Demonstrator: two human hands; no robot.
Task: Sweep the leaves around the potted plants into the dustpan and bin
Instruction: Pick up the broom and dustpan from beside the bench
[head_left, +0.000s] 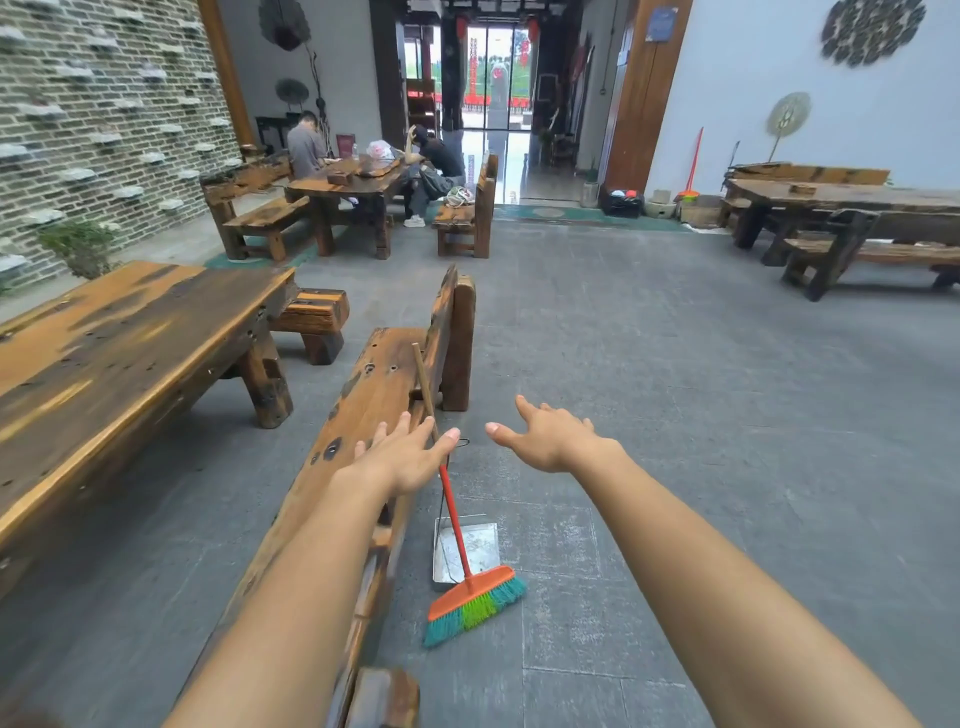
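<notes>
I see both arms stretched forward. My left hand (402, 457) has its fingers spread apart, right at the broom handle (440, 457) but not closed on it. My right hand (550, 439) is open too, fingers apart, holding nothing. The broom leans against the wooden bench (374, 395), its orange head (475, 605) on the grey floor (675, 415), touching the metal dustpan (467, 553)

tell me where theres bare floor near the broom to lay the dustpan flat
Bare grey floor runs wide to the right of the broom and dustpan, under the right hand. Left is crowded: the bench sits right beside them, the broom handle leans on it, and the left hand reaches there.
</notes>
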